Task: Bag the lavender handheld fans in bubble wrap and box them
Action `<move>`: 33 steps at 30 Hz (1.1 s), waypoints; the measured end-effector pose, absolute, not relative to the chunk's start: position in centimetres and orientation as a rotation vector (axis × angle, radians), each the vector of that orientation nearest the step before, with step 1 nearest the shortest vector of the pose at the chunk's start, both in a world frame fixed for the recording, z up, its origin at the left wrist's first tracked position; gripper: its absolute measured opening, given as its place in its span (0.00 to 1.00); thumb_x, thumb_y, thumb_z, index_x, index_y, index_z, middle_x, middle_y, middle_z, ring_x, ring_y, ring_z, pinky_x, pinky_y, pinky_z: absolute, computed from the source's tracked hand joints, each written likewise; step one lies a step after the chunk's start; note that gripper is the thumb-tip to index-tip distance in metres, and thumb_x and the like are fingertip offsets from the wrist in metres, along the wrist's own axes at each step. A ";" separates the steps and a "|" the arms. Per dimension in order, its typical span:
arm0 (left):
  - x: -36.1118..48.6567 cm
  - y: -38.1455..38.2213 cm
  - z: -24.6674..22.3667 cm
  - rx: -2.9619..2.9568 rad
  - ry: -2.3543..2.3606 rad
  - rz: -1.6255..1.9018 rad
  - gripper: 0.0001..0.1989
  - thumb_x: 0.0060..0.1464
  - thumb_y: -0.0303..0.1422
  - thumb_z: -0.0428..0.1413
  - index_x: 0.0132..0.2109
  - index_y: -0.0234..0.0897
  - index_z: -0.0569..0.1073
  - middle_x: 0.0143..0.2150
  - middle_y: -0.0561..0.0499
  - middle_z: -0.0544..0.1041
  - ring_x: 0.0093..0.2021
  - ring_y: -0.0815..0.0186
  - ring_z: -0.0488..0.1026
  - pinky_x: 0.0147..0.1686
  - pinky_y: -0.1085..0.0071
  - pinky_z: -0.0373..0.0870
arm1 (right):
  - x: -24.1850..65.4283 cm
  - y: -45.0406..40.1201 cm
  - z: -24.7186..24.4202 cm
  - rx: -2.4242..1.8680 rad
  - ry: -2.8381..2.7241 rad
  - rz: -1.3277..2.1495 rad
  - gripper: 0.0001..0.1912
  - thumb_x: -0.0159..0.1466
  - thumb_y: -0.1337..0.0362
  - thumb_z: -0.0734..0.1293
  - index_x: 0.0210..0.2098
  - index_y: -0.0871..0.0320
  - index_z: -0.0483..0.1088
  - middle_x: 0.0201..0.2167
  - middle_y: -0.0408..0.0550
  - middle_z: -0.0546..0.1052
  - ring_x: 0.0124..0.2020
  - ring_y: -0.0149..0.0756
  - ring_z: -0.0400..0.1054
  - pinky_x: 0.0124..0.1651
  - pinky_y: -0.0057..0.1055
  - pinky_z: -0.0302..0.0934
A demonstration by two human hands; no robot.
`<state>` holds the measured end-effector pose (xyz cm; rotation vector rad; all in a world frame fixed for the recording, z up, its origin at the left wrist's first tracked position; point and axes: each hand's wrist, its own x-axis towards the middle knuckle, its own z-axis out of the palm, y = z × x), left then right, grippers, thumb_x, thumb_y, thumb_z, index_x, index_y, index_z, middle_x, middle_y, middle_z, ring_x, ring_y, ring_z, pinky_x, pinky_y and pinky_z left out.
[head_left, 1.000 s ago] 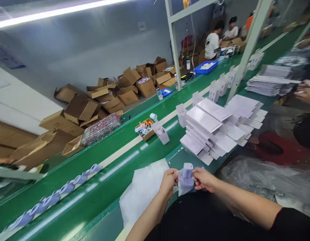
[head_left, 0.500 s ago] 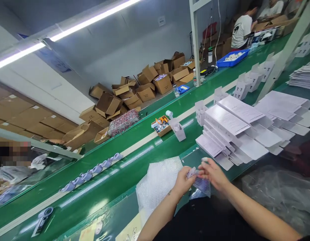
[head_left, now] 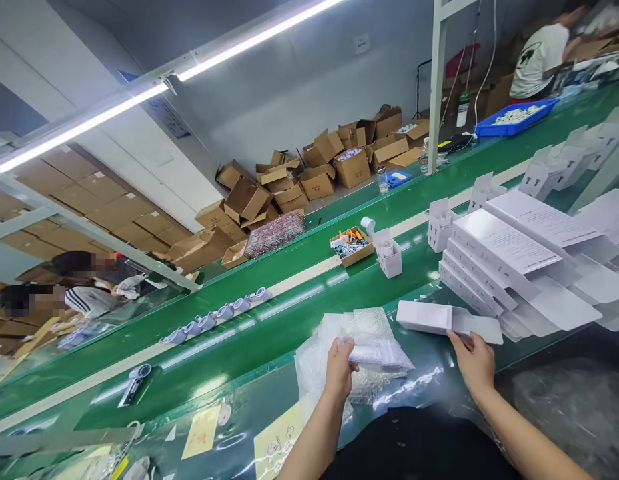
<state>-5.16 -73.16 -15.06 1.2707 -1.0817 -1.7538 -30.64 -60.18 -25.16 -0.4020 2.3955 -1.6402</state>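
My left hand (head_left: 341, 368) is closed on a clear plastic bag (head_left: 382, 353) with a pale purple item inside, whose kind I cannot make out. Under and behind it lie bubble-wrap bags (head_left: 317, 340) on the bench. My right hand (head_left: 474, 363) pinches the open flap of a white carton (head_left: 424, 316), which lies on its side at the bench edge. Just beyond, a pile of flat white cartons (head_left: 507, 240) leans to the right.
Across the green conveyor (head_left: 284, 320) stand several upright open white boxes (head_left: 389, 257) and a small cardboard tray (head_left: 352, 248) of parts. Several pale purple devices (head_left: 224, 312) line the belt at left. Another person (head_left: 539, 63) sits at the far right; others are at the left.
My right hand has left the bag and moved right to grip a white carton, now apart from the pile. My left hand still holds the bag, now stretched out flatter. The view has turned left.
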 end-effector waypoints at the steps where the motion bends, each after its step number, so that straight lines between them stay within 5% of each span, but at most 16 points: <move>1: -4.7 -73.4 -14.9 1.264 -1.062 -1.755 0.18 0.42 0.41 0.60 0.37 0.35 0.66 0.29 0.55 0.66 0.24 0.73 0.64 0.13 0.80 0.54 | -30.4 -59.9 -24.4 -0.591 2.514 -1.593 0.26 0.49 0.43 0.67 0.35 0.60 0.67 0.29 0.53 0.69 0.41 0.51 0.65 0.45 0.50 0.64; 9: -8.9 -75.4 -11.1 1.029 -1.129 -1.804 0.18 0.43 0.42 0.60 0.35 0.35 0.66 0.27 0.55 0.64 0.23 0.73 0.63 0.14 0.79 0.54 | -31.0 -62.8 -18.7 -1.647 2.230 -1.261 0.22 0.50 0.55 0.69 0.42 0.59 0.68 0.49 0.58 0.59 0.51 0.49 0.61 0.52 0.43 0.60; 12: -12.5 -75.8 -10.7 1.033 -1.429 -1.561 0.14 0.49 0.42 0.56 0.35 0.36 0.65 0.27 0.54 0.65 0.25 0.71 0.63 0.20 0.75 0.61 | -31.1 -63.6 -18.3 -1.569 1.972 -1.290 0.24 0.49 0.58 0.69 0.44 0.57 0.66 0.50 0.55 0.62 0.52 0.48 0.60 0.55 0.44 0.57; 17: -15.7 -75.4 -10.3 0.966 -2.219 -0.581 0.03 0.54 0.31 0.51 0.35 0.37 0.67 0.35 0.45 0.68 0.39 0.60 0.65 0.41 0.64 0.65 | -30.7 -63.6 -18.6 -1.209 1.840 -1.524 0.25 0.44 0.59 0.73 0.41 0.55 0.66 0.45 0.51 0.68 0.47 0.46 0.63 0.53 0.43 0.59; 21: -17.6 -74.6 -8.8 0.912 -2.591 -0.149 0.04 0.54 0.30 0.51 0.37 0.37 0.68 0.38 0.43 0.67 0.41 0.58 0.63 0.37 0.66 0.65 | -30.9 -63.4 -18.9 -1.138 1.821 -1.579 0.27 0.45 0.60 0.74 0.43 0.54 0.65 0.47 0.50 0.67 0.47 0.44 0.64 0.52 0.43 0.60; 28: -20.2 -72.5 -9.6 0.409 -2.920 -0.271 0.08 0.58 0.32 0.47 0.42 0.37 0.69 0.38 0.43 0.69 0.41 0.58 0.64 0.39 0.65 0.64 | -32.1 -63.9 -18.4 -1.157 1.609 -1.503 0.30 0.43 0.61 0.74 0.45 0.55 0.66 0.49 0.51 0.69 0.54 0.48 0.60 0.60 0.45 0.51; 33: -19.1 -71.5 -12.2 0.710 -2.785 -0.274 0.15 0.61 0.35 0.44 0.51 0.34 0.66 0.43 0.40 0.71 0.46 0.57 0.65 0.46 0.61 0.62 | -33.0 -63.5 -19.3 -1.087 1.572 -1.491 0.32 0.45 0.61 0.73 0.49 0.55 0.63 0.54 0.52 0.65 0.55 0.47 0.59 0.57 0.46 0.56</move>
